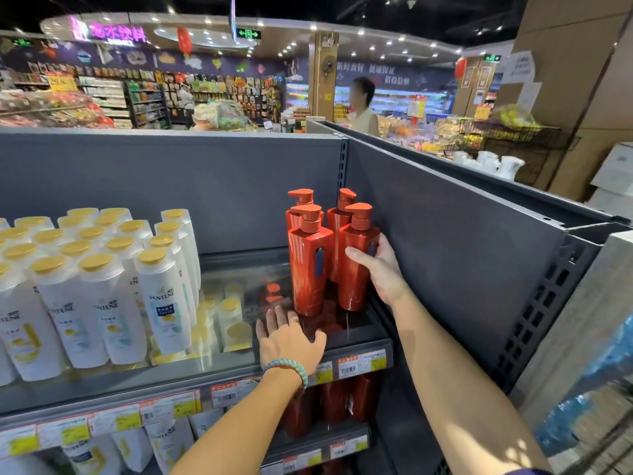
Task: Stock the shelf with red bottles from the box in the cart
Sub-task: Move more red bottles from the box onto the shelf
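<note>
Forearms: both reach up from the bottom edge; the elbows are cut off by the frame.
Left hand [289, 341]: laid flat, palm down, fingers spread, on the glossy top shelf [233, 363] just in front of the red bottles; it grips nothing. A braided bracelet [287, 369] circles the wrist.
Right hand [378, 265]: wrapped around the front right red bottle [354, 265], thumb across the front, fingers hidden behind it against the grey side panel [455, 241].
Red bottles: four pump bottles stand upright in a tight two-by-two cluster at the right end of the top shelf. The front left bottle [310, 262] shows a small blue label, too small to read. The two rear bottles [301, 200] are mostly covered by the front pair (only their pump heads and a strip of shoulder show).
Lower shelf: more red bottles [334, 401] sit under the price strip [356, 365], dim and half hidden by the shelf edge and the left wrist.
White bottles [102, 286]: yellow-capped rows fill the left of the top shelf, well apart from the red ones; the leftmost run out of view.
Box and cart: not visible from where I stand.
Right edge: something blue and blurred [596, 389], cannot tell what.
Background: a person [363, 108] stands beyond the shelving, out of focus.
</note>
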A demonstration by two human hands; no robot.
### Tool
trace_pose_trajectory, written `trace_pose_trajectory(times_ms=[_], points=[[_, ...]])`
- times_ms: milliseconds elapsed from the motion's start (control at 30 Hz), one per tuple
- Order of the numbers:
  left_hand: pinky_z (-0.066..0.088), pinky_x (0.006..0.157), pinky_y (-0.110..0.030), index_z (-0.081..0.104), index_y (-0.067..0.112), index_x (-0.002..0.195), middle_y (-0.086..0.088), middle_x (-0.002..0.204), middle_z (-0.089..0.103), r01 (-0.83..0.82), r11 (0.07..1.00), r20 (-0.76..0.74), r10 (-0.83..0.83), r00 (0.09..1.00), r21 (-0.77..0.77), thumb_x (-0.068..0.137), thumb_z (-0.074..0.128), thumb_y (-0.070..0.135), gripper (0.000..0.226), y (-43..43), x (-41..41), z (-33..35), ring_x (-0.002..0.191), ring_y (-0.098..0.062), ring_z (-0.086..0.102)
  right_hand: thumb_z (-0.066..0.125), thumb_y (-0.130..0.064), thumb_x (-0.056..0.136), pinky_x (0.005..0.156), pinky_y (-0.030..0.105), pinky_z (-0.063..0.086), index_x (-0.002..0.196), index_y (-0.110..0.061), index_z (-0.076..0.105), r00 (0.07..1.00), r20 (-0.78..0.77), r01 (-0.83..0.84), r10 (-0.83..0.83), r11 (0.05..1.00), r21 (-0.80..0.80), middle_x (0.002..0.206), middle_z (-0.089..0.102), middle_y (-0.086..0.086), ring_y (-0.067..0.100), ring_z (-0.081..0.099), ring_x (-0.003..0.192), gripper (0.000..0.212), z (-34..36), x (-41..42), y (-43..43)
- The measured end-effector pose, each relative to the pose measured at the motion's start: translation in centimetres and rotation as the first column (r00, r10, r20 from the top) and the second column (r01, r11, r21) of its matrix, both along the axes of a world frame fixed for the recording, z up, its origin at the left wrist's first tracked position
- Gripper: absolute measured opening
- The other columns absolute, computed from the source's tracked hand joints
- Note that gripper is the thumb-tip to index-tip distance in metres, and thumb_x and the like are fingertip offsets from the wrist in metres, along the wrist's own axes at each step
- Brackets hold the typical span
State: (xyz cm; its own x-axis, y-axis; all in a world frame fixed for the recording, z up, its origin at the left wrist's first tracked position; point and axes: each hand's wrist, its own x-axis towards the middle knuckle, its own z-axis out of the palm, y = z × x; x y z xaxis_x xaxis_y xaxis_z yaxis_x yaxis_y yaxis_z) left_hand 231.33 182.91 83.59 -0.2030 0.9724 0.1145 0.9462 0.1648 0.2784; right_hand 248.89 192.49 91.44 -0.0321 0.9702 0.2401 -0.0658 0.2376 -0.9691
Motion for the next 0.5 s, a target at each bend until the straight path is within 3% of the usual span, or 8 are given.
trace_pose_trajectory(times_ms=[267, 500], points=[[0.004, 0.119, -0.048, 0.033, 0.014, 0.145, -0.010, 0.158, 0.019, -0.002, 1.000, -0.003, 0.002, 1.000, 0.021, 0.084, 0.029, 0.060, 0.076, -0.09, 0.01, -0.19, 0.146, -0.027, 0.012, 0.080, -0.031, 0.077, 0.111, 0.046, 0.044, 0.136, -0.024, 0.049, 0.997, 0.067, -0.033, 0.034, 0.999, -0.011, 0.129, 0.066, -0.004, 0.012, 0.061, 0.123, 0.067, 0.71, -0.55, -0.70], [0.002, 0.119, -0.048, 0.033, 0.013, 0.145, -0.010, 0.158, 0.018, -0.010, 1.000, -0.002, 0.011, 1.000, 0.022, 0.083, 0.029, 0.061, 0.078, 0.05, 0.01, -0.28, 0.147, -0.027, 0.011, 0.084, -0.049, 0.060, 0.111, 0.052, 0.043, 0.140, -0.029, 0.044, 0.996, 0.092, 0.016, -0.014, 1.000, -0.026, 0.135, 0.061, -0.005, 0.017, 0.057, 0.127, 0.092, 0.77, -0.54, -0.78]])
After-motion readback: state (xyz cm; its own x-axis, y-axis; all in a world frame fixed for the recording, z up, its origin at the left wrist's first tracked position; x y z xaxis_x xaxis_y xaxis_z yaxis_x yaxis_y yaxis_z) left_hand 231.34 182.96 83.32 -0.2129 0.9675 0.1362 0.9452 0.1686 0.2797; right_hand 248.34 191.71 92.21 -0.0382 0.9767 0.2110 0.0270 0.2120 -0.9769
